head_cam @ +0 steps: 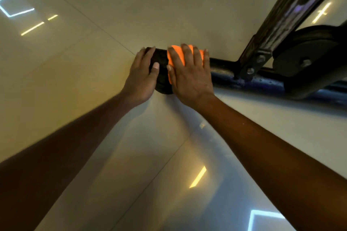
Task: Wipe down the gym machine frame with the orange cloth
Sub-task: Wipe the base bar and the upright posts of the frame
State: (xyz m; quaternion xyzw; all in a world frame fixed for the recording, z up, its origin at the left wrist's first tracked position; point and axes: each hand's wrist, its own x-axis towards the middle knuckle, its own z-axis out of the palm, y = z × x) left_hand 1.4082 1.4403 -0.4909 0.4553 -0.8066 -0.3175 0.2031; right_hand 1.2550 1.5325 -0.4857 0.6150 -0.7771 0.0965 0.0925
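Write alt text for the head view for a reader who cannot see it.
A right hand presses an orange cloth onto the end of a dark floor bar of a gym machine, while the left hand rests on the bar's black end cap. Glossy floor tiles reflect ceiling lights.

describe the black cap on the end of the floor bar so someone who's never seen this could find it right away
Start at the dark frame bar lying along the glossy tiled floor and follow it away from the big black wheel. Just past the orange cloth under the right hand, the bar stops at the black end cap, which the left hand rests against. It is bulkier than the bar and matte.
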